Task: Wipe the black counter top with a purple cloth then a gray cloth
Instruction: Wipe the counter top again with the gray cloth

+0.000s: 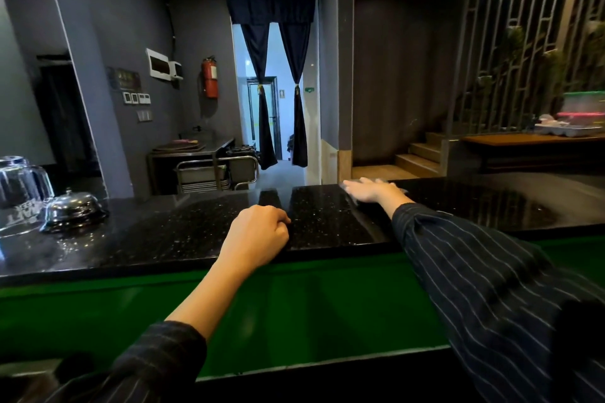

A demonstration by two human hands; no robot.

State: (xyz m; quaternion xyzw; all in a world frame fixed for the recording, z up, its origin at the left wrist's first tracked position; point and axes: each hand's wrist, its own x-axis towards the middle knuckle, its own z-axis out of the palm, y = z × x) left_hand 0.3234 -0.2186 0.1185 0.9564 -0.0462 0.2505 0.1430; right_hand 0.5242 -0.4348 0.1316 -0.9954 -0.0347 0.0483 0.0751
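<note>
Head view looks down over a black speckled polished stone table point(327, 216) that runs across the frame, with a glossy green panel point(294, 304) below its near edge.

The left hand point(258, 235) rests on the near edge of the table around mid-frame, fingers curled into a loose fist with nothing visible inside it. The right hand point(370, 190) reaches to the far edge of the table and lies flat, fingers straight and together, palm down. It is motion-blurred. A pale gray smear at its fingertips may be the gray cloth point(347, 185), pressed under the palm, but I cannot tell for sure. Both arms wear a dark sleeve with thin pale stripes point(491, 288).

At the left end of the table stands a shiny silver dome-shaped call bell point(73, 209). Just beside it is a clear upturned glass jug point(19, 190) with white lettering that is upside down and not readable.

Behind, a red fire extinguisher point(209, 77) hangs on the gray wall, and 2 dark blue tied curtains point(278, 91) frame a bright doorway. A small green sign by the doorway is too small to read.
</note>
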